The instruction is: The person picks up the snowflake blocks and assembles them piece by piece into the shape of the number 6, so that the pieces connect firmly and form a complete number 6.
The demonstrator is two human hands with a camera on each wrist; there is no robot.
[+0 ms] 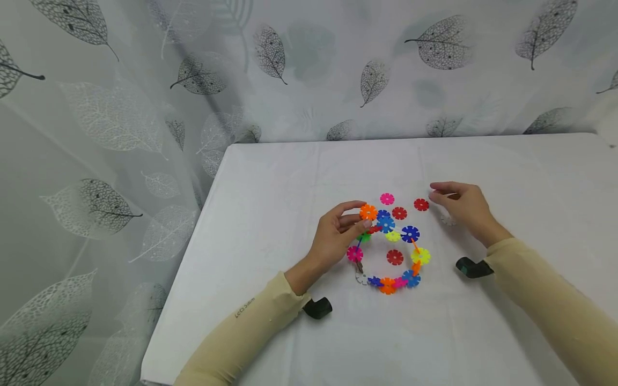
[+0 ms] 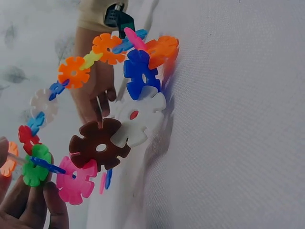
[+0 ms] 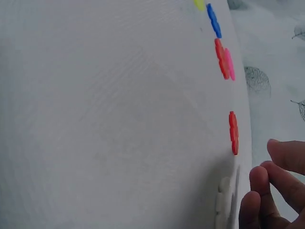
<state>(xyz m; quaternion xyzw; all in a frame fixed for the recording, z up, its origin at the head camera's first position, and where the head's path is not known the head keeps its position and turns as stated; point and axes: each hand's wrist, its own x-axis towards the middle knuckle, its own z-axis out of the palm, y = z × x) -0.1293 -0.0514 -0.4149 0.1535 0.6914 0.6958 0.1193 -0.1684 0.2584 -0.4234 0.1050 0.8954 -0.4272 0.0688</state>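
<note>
My left hand (image 1: 328, 238) pinches a ring-shaped chain of interlocking flower discs (image 1: 388, 286) near an orange disc (image 1: 368, 212). In the left wrist view the chain rises off the white cloth, with a brown disc (image 2: 86, 148), a pink disc (image 2: 76, 183) and a green disc (image 2: 37, 167) near the fingers. My right hand (image 1: 468, 212) hovers over the table, its fingers loosely bent and nothing visible between them. Below it lies a whitish disc (image 1: 448, 220), and just left of it a red disc (image 1: 421, 205). The right wrist view shows the fingers (image 3: 259, 179) above that whitish disc.
Loose discs lie behind the chain, among them a pink disc (image 1: 387, 199) and a red disc (image 1: 399, 213). Another red disc (image 1: 394, 257) shows inside the ring. The white table (image 1: 270, 214) meets a leaf-patterned curtain (image 1: 309, 69) at the back and left.
</note>
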